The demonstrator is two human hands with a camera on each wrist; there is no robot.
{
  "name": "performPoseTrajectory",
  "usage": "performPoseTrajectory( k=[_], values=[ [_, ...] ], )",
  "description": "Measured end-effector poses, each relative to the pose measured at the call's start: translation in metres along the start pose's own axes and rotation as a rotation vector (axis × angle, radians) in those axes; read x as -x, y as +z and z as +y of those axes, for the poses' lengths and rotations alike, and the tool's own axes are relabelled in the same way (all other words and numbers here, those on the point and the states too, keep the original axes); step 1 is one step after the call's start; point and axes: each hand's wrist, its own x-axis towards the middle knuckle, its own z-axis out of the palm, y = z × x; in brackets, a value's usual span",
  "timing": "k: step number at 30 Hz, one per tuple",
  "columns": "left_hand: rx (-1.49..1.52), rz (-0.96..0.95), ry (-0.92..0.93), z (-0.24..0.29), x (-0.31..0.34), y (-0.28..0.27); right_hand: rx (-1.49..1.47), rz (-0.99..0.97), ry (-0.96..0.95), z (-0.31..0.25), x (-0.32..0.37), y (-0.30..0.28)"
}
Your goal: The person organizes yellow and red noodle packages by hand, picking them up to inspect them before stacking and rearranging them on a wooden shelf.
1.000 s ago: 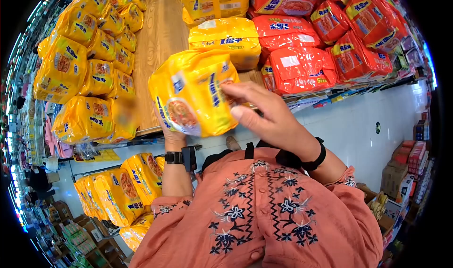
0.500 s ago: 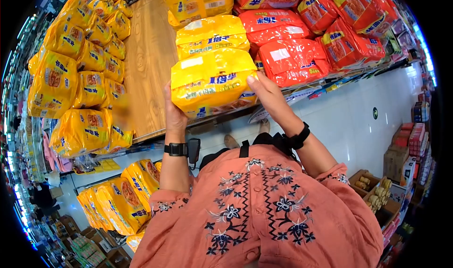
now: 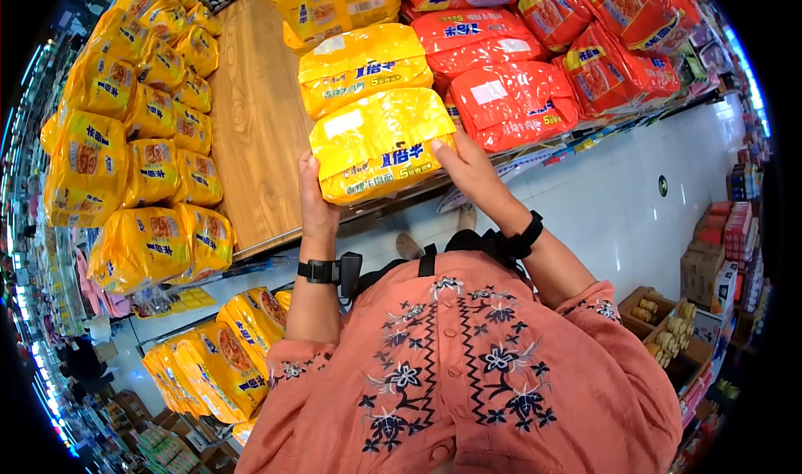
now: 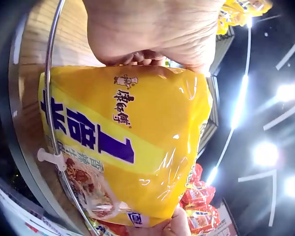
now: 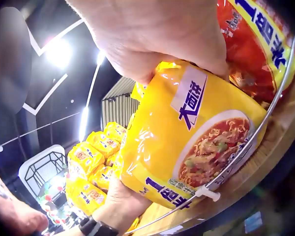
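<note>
A yellow multipack of instant noodles lies between my two hands at the table's front edge, right in front of another yellow noodle pack. My left hand grips its left end, thumb up at the corner. At the right end my right hand holds it, with the thumb on the top. The left wrist view shows the pack's printed side and the fingers partly hidden behind its end. In the right wrist view, its noodle-bowl picture faces the camera.
Red noodle packs are stacked just right of the held one. Several yellow packs pile along the left of the wooden table. Below left, more yellow packs stand in a cart or rack. A thin metal rail runs along the table edge.
The noodle pack was tilted up in my left hand, with my right hand at its side. It has come down level in front of the other yellow pack, both hands now at its ends.
</note>
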Motion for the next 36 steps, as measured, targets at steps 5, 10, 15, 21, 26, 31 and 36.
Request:
performPoseTrajectory(
  k=[5,10,15,21,26,31,36],
  values=[
    [-0.128,-0.048,0.009,0.006,-0.003,-0.008,0.164,0.002,-0.037,-0.029,0.015,-0.005],
    [-0.254,-0.007,0.053,0.011,-0.011,-0.015,0.579,0.023,-0.245,-0.062,0.045,-0.023],
    [-0.104,-0.138,0.014,0.010,-0.031,0.005,0.399,-0.071,-0.050,-0.070,0.043,-0.026],
    [0.002,-0.258,-0.033,0.013,-0.033,0.022,0.383,0.032,-0.149,-0.048,0.036,-0.024],
    [-0.075,-0.224,0.035,0.000,-0.036,0.013,0.476,0.070,-0.149,-0.051,0.034,-0.026],
    [-0.158,-0.105,0.048,-0.005,-0.038,0.002,0.521,0.059,-0.161,-0.062,0.027,-0.026],
    [-0.357,0.188,0.126,0.003,-0.020,-0.021,0.195,0.013,-0.086,-0.072,0.017,-0.017]
  ],
)
